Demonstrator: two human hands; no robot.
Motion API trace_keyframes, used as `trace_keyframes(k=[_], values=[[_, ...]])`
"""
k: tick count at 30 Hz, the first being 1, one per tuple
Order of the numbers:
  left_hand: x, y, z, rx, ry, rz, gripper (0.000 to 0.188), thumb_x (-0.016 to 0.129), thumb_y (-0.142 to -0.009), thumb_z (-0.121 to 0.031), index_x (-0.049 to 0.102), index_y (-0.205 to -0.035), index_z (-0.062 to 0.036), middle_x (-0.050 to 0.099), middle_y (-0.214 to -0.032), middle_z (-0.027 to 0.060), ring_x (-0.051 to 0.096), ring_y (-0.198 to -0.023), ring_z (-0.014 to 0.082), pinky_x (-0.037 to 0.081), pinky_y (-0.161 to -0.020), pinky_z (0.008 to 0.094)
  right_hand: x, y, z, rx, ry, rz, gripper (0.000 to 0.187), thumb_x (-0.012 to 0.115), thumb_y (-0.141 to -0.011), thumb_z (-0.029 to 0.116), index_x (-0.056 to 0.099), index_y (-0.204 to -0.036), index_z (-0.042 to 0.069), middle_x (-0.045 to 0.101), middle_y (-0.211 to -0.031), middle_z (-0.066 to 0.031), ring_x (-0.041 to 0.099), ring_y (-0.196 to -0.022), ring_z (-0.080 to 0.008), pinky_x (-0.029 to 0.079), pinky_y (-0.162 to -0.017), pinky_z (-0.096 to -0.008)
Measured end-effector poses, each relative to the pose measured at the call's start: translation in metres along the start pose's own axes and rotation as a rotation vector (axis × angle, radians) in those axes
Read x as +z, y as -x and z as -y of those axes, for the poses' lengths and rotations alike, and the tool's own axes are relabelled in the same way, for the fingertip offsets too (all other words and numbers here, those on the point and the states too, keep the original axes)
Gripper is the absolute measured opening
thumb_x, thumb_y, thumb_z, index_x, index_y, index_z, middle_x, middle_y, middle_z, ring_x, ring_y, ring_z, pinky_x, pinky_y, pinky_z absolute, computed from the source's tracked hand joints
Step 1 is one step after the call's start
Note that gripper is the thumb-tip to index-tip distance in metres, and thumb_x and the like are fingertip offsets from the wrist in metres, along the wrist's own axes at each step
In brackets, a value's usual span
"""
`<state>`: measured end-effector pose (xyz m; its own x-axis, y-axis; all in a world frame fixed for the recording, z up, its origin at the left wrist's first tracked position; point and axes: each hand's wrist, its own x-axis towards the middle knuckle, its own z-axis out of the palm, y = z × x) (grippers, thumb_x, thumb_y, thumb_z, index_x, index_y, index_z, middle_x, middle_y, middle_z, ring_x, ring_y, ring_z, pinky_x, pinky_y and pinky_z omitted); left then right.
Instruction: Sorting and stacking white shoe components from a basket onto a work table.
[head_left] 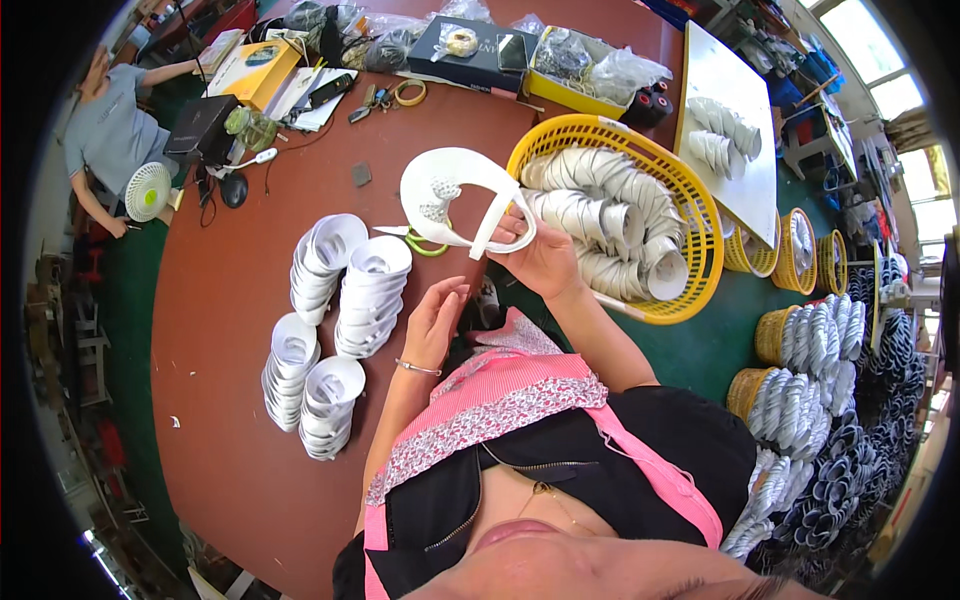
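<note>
My right hand [545, 262] is closed on one end of a white sun visor [432, 185], holding it up over the table's right edge. The visor curves round with a wide brim, a dotted panel and a band across its opening. Lower and to the left, my left hand [432, 318] has its fingers loosely stretched out, apart from the visor, and nothing shows in it. Partly behind the visor lies a pair of scissors [428, 248] with green handles. Several stacks of nested white visors [375, 295] stand on the red-brown table [220, 390] to the left.
A yellow plastic basket [712, 235] full of nested white visors [600, 215] is close on the right. Tape [409, 92], boxes [470, 55] and a small green fan [148, 192] line the far side. Another person [110, 125] is at far left. More stacked visors [815, 340] stand at right.
</note>
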<state>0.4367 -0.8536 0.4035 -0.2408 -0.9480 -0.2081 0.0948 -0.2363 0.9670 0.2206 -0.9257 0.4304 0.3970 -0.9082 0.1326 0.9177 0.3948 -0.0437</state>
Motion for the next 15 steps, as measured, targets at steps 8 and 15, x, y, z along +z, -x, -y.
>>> trace_keyframes(k=[8,15], values=[[0.018,0.055,0.034,-0.019,-0.005,0.098,0.029,0.05,-0.107,-0.02,0.062,-0.123,0.001,0.067,-0.112,0.0047,0.062,-0.103,0.011,0.048,-0.092,0.0256,0.011,0.07,-0.034,-0.18,0.682,-0.252,0.019,0.052,-0.103,0.01,0.054,-0.12,0.003,0.065,-0.111,-0.0096,0.061,-0.112,-0.0192,0.045,-0.102,-0.0377],[0.048,0.063,0.035,-0.025,0.062,0.075,0.03,0.052,-0.106,-0.02,0.059,-0.128,-0.0008,0.066,-0.117,0.0066,0.063,-0.104,0.0126,0.049,-0.092,0.0264,0.006,0.107,-0.047,-0.187,1.123,-0.392,0.014,0.057,-0.102,0.01,0.059,-0.112,0.0,0.067,-0.1,-0.0054,0.063,-0.093,-0.0106,0.049,-0.086,-0.0268]])
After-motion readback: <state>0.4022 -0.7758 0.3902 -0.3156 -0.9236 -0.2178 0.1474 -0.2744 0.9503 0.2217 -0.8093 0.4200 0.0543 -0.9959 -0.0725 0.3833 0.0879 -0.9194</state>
